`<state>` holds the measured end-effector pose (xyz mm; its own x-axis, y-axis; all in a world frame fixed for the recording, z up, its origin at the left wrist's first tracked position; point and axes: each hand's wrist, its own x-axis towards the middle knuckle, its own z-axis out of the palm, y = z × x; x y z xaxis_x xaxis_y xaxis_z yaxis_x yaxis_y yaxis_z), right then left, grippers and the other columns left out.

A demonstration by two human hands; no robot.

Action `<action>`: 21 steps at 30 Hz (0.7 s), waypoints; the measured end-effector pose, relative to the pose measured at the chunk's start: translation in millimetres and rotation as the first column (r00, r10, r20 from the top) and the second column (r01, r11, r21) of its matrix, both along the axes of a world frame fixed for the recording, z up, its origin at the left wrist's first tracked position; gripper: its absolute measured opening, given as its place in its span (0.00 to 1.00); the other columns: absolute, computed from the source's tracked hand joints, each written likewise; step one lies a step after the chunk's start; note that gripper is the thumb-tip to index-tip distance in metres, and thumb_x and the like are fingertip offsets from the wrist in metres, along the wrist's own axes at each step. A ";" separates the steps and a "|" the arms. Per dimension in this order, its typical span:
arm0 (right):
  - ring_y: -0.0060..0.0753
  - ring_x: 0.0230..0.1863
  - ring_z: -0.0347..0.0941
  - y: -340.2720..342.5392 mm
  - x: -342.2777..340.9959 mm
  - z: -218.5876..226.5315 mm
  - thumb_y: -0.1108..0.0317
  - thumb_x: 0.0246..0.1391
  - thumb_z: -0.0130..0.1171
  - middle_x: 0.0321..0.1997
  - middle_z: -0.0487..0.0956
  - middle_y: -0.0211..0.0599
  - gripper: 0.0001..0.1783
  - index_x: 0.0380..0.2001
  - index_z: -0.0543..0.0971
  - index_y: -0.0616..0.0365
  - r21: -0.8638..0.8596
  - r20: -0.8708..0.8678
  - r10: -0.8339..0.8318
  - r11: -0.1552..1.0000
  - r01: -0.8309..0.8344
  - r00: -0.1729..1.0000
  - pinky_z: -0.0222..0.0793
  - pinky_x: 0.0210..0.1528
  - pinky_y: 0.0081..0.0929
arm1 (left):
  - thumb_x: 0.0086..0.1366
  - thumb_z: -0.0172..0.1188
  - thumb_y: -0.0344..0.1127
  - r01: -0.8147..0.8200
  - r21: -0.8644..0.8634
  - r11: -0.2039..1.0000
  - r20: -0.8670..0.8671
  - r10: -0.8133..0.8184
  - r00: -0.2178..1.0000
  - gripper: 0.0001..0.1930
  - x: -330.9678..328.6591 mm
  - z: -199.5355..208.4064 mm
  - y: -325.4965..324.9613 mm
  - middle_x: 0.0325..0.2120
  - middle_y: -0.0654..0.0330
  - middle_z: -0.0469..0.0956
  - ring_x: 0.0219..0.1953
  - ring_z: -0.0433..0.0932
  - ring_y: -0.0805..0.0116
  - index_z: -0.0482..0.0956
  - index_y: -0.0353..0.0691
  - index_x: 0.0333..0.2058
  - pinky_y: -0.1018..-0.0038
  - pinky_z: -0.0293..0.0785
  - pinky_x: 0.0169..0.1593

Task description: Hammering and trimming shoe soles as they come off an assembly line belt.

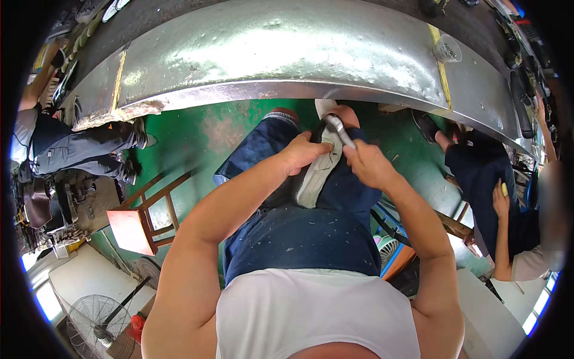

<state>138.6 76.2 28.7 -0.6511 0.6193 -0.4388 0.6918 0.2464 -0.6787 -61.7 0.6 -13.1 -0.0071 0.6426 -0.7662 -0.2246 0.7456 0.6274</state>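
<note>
A pale grey-white shoe (313,181) lies lengthwise over my thighs, its dark-edged opening toward the bench. My left hand (302,152) is closed on its left side, with the thumb across the upper. In my right hand (371,164) is a silver-grey metal tool (340,130) with a bent, elongated shape, angled over the opening end of the shoe. Its exact kind does not show, and my fingers cover its near end. Whether the tool touches the shoe I cannot tell.
A long metal-topped bench (269,54) runs across in front of my knees, with a clear plastic cup (447,49) on its right part. At left stands a wooden stool (133,230); behind it is a fan (98,329). People sit at both sides, one's hand (501,200) at right.
</note>
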 end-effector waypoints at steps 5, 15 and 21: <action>0.37 0.24 0.77 -6.1 10.1 16.9 0.57 0.64 0.54 0.24 0.79 0.44 0.18 0.35 0.74 0.66 -0.238 0.073 -0.042 0.969 0.058 0.996 0.72 0.29 0.33 | 0.59 0.70 0.43 0.073 0.030 0.997 0.171 -0.077 0.982 0.37 -20.7 -12.3 3.3 0.53 0.49 0.76 0.58 0.74 0.58 0.66 0.27 0.61 0.62 0.72 0.57; 0.57 0.40 0.80 -40.5 9.5 37.8 0.71 0.55 0.55 0.35 0.81 0.55 0.11 0.39 0.76 0.68 0.045 0.211 0.386 0.914 -0.404 0.898 0.75 0.45 0.44 | 0.62 0.68 0.47 0.229 -0.058 0.972 0.181 -0.216 0.960 0.34 -21.7 -10.9 11.9 0.55 0.54 0.76 0.60 0.72 0.61 0.68 0.36 0.62 0.60 0.68 0.59; 0.54 0.35 0.81 -29.7 -23.5 58.9 0.62 0.60 0.57 0.32 0.82 0.50 0.14 0.33 0.76 0.65 0.038 0.389 0.609 0.738 -0.673 0.691 0.76 0.38 0.45 | 0.65 0.66 0.38 0.118 -0.031 0.992 0.220 -0.109 0.969 0.36 -16.6 -9.3 -0.4 0.57 0.52 0.73 0.58 0.73 0.62 0.58 0.34 0.66 0.63 0.69 0.62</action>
